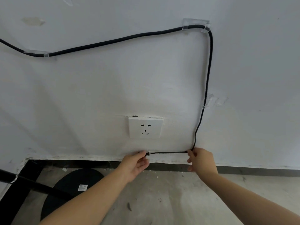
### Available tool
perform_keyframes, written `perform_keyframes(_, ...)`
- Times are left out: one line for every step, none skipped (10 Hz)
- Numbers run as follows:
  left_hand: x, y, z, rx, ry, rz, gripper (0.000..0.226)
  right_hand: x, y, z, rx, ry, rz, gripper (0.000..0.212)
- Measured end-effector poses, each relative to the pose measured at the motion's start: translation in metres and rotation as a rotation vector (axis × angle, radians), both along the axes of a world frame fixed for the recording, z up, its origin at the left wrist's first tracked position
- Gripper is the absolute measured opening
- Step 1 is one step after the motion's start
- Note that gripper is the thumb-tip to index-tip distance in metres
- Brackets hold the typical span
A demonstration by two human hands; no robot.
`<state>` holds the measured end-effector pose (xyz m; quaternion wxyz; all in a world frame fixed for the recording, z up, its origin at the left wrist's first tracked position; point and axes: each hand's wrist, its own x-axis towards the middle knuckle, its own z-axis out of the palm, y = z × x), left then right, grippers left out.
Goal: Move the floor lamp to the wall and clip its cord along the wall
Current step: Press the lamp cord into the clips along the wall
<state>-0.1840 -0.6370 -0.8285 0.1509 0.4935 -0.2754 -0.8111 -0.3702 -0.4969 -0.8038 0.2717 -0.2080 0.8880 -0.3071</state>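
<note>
My left hand [136, 164] is closed on the plug end of the black cord [113, 41], fingers curled around it low on the white wall [81, 95], just under the socket [145, 127]. The plug itself is mostly hidden in my grip; only its ribbed collar shows. My right hand [200, 159] pinches the same cord a little way to the right, thumb and fingers closed on it where it bends from vertical to horizontal, so a short level stretch runs between my two hands, just above the dark skirting [243, 171].

From my right hand the cord climbs the wall and passes through a clear clip [207, 101], then up to a second clear clip [195, 25] at the top corner, where it turns left. It slopes down across the wall into a third clear clip [37, 53] and leaves the view at the left edge. Each clip holds only that one cord.

The lamp's round black base [71, 189] sits on the concrete floor [170, 200] near the wall, left of my left forearm, with its dark pole [32, 185] slanting across the lower left corner.
</note>
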Motion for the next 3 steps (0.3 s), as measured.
perform_keyframes(0.001, -0.005, 0.010, 0.098, 0.009, -0.021, 0.019, -0.010, 0.000, 0.009, 0.056, -0.035, 0.085, 0.023)
perform_keyframes(0.010, -0.007, 0.012, 0.016, -0.112, -0.072, 0.036, -0.016, 0.002, 0.017, 0.121, -0.030, 0.175, 0.028)
perform_keyframes(0.026, -0.009, 0.014, -0.240, -0.340, -0.050, 0.022, -0.019, 0.001, 0.034, 0.138, -0.065, 0.189, 0.035)
